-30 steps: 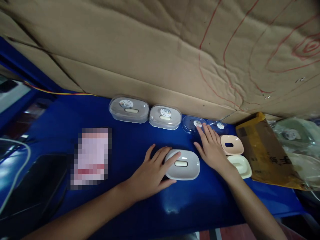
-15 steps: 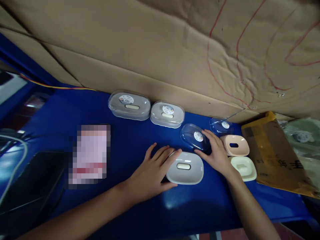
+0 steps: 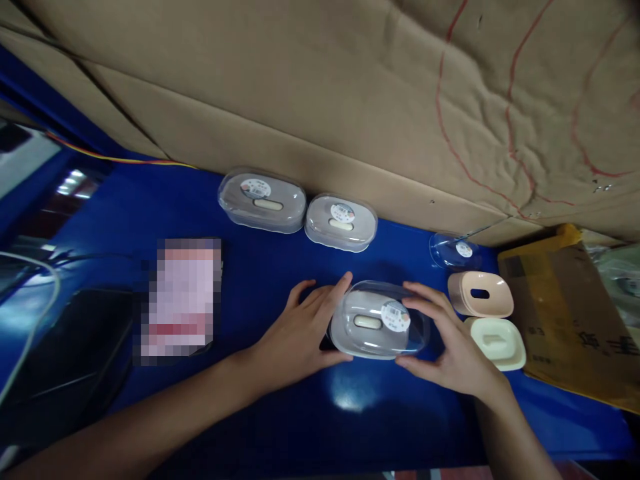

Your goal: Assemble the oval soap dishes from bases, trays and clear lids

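A light grey soap dish [image 3: 350, 327] with a cream oval piece in its middle slot sits on the blue table. My left hand [image 3: 305, 327] grips its left end, the thumb near the front edge and the fingers behind. In my right hand [image 3: 450, 340] is a clear plastic lid [image 3: 417, 333] with a round label, held by its right end between thumb and fingers. The lid lies over the dish but is offset to the right; whether it touches the dish I cannot tell.
Two lidded grey dishes [image 3: 265, 217] [image 3: 340, 233] stand along the cardboard wall [image 3: 300, 87]. To the right are another clear lid [image 3: 447, 253], a peach dish part [image 3: 487, 290], a cream tray [image 3: 500, 353] and a taped carton [image 3: 575, 320]. A blurred-out pink item [image 3: 185, 287] and a black object [image 3: 65, 347] lie left.
My right hand has taken hold of the clear lid behind the grey dish and brought it forward over the dish. My left hand stays at the dish's left end.
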`<state>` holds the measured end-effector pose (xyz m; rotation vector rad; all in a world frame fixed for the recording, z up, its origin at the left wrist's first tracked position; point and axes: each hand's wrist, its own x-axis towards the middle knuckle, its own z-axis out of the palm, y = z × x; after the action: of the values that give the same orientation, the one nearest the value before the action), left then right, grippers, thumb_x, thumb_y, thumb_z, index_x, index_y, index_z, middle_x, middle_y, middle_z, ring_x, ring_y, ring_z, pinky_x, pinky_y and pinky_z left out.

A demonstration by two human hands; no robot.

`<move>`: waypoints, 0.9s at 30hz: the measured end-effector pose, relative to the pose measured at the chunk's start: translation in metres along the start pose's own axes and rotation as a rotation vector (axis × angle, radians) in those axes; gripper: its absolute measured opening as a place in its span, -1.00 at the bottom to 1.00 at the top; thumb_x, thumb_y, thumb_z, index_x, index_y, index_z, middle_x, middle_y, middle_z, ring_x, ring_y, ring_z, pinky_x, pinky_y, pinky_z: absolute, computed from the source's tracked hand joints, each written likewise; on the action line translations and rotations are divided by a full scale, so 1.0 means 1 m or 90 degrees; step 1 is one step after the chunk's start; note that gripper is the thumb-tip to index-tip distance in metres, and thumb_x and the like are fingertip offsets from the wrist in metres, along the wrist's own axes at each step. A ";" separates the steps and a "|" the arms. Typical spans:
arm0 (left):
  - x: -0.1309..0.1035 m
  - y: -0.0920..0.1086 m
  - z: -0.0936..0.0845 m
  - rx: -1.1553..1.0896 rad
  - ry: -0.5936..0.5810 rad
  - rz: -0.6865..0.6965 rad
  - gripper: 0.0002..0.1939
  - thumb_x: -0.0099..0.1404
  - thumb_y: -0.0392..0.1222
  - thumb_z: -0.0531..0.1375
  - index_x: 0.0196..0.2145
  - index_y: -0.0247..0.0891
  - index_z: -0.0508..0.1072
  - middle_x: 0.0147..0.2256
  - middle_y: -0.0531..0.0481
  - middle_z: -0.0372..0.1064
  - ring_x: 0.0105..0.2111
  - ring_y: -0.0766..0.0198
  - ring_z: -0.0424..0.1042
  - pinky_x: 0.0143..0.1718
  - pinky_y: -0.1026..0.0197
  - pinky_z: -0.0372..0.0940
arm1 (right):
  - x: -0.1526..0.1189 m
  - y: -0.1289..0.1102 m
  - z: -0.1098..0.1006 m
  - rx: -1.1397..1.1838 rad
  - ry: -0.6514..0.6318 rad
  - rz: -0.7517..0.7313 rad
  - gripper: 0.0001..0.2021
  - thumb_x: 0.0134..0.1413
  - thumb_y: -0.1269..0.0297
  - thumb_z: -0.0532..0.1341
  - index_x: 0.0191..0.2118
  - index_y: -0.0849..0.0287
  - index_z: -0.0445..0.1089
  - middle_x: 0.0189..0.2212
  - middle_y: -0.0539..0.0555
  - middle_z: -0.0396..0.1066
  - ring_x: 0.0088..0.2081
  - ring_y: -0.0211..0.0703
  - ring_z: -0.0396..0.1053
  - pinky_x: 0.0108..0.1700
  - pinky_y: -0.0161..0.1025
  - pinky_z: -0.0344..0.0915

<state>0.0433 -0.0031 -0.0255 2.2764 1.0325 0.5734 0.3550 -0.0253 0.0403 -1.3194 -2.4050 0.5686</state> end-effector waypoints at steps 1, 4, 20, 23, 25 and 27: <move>0.000 0.000 0.000 -0.001 -0.002 0.000 0.58 0.20 0.04 0.60 0.60 -0.07 -0.61 0.37 -0.33 0.39 0.34 -0.21 0.42 0.43 -0.33 0.04 | 0.001 -0.001 0.003 0.000 -0.009 -0.006 -0.31 0.27 0.08 0.45 0.41 -0.01 0.23 0.45 0.29 0.26 0.44 0.26 0.29 0.34 0.25 0.42; 0.001 0.002 -0.002 0.003 -0.006 0.005 0.63 0.14 0.02 0.64 0.59 -0.07 -0.60 0.37 -0.33 0.39 0.33 -0.21 0.43 0.42 -0.31 0.05 | 0.002 -0.002 0.009 -0.019 -0.037 -0.014 -0.31 0.30 0.07 0.43 0.43 0.00 0.21 0.44 0.30 0.25 0.44 0.25 0.28 0.35 0.26 0.42; 0.001 0.003 -0.005 0.045 -0.017 0.027 0.04 0.43 0.20 0.39 0.55 -0.22 -0.09 0.32 -0.33 0.43 0.31 -0.14 0.44 0.44 -0.25 -0.01 | 0.001 -0.020 0.018 -0.101 -0.058 -0.017 -0.29 0.35 0.13 0.36 0.50 0.05 0.15 0.38 0.34 0.24 0.39 0.31 0.30 0.30 0.27 0.46; 0.000 0.002 -0.004 0.058 -0.014 0.031 0.06 0.47 0.22 0.35 0.58 -0.24 -0.16 0.31 -0.34 0.43 0.30 -0.15 0.45 0.43 -0.26 0.02 | 0.002 -0.024 0.019 -0.118 -0.048 -0.016 -0.32 0.37 0.14 0.33 0.49 0.08 0.15 0.37 0.38 0.24 0.37 0.37 0.31 0.26 0.34 0.46; 0.000 0.002 -0.003 0.069 -0.010 0.038 0.09 0.48 0.26 0.32 0.59 -0.25 -0.21 0.31 -0.36 0.43 0.29 -0.17 0.45 0.42 -0.27 0.03 | 0.003 -0.024 0.021 -0.123 -0.053 -0.019 -0.31 0.37 0.12 0.33 0.48 0.09 0.14 0.38 0.39 0.23 0.39 0.39 0.30 0.26 0.36 0.45; -0.001 0.001 -0.002 0.076 -0.003 0.047 0.12 0.49 0.29 0.30 0.60 -0.27 -0.27 0.31 -0.38 0.43 0.29 -0.18 0.45 0.41 -0.28 0.04 | 0.003 -0.022 0.022 -0.123 -0.056 -0.026 -0.30 0.37 0.08 0.34 0.49 0.09 0.13 0.39 0.40 0.23 0.40 0.39 0.29 0.27 0.37 0.45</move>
<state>0.0418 -0.0038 -0.0240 2.4276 1.0087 0.5497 0.3270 -0.0378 0.0325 -1.3436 -2.6075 0.3986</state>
